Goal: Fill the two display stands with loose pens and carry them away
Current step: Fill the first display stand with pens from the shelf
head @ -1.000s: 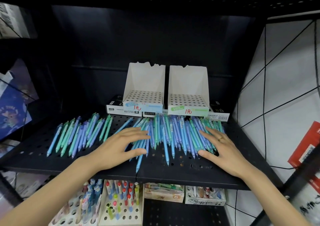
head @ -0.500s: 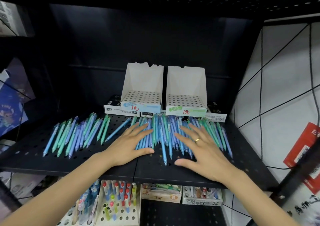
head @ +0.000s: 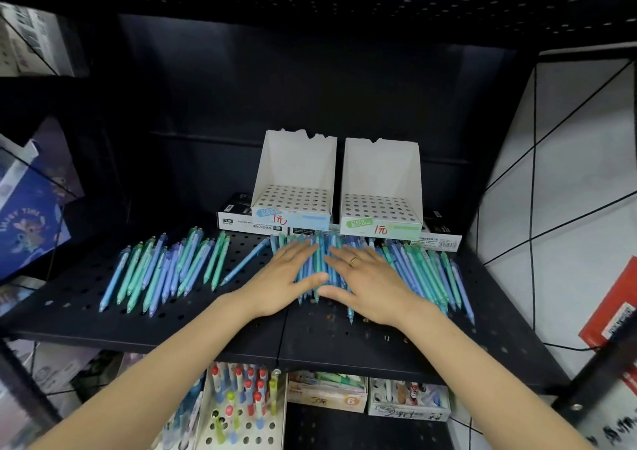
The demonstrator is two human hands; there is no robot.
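Two white cardboard display stands with hole grids stand side by side at the back of the black perforated shelf [head: 344,332]: the left stand [head: 293,187] with a blue label, the right stand [head: 381,191] with a green label. No pens are in their holes. Blue and green loose pens lie in two heaps, one at the left [head: 162,270] and one at the middle and right [head: 424,270]. My left hand [head: 287,273] and my right hand [head: 365,277] lie flat, fingers spread, side by side on the middle heap, thumbs nearly touching.
Flat dark boxes [head: 238,217] lie under and beside the stands. A white wall with black lines [head: 558,180] closes the right side. Below the shelf stand pen displays [head: 238,411] and small boxes [head: 406,398]. Blue packaged goods [head: 27,215] sit at the left.
Both hands have slid inward over the pens, from wide apart to nearly touching, pushing the middle heap together. The left heap has not moved.
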